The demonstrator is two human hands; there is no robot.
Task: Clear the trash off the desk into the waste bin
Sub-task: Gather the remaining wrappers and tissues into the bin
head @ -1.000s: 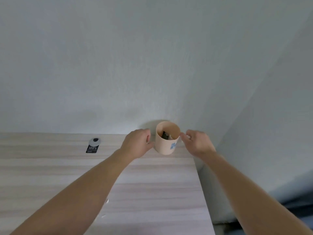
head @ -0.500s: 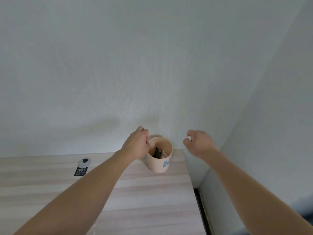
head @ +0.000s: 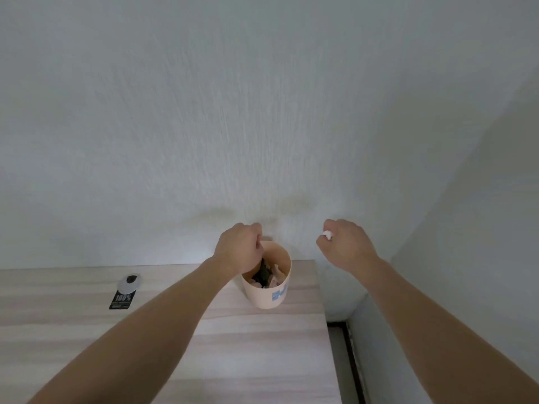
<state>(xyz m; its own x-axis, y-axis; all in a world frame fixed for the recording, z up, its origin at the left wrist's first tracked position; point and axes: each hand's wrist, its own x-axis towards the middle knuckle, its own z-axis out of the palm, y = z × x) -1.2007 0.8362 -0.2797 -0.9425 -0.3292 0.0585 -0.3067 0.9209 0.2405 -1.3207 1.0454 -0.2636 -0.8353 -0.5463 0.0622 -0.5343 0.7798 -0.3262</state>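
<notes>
Since 1.0 s ago: right hand (head: 347,247) has left the rim of the waste bin (head: 262,298) and now hangs apart from it at the bin's 2 o'clock, out past the right edge of the desk (head: 58,310). Left hand (head: 239,249) has gone from the bin's side wall up to its rim at 10 o'clock.

Right hand: fingers curled, pinching a white scrap (head: 328,235) that pokes out at the knuckles.

Left hand: fingers curled, back of hand towards me, covering the rim. I cannot tell whether it grips the rim or holds anything.

Bin: beige, upright, blue mark on its near wall, standing at the desk's far right corner close to the wall. Dark and pale trash (head: 264,275) lies inside.

At the bin's 9 o'clock, well apart: a black tag (head: 122,300) printed "100%", with a grey disc (head: 131,281) touching its far end.
</notes>
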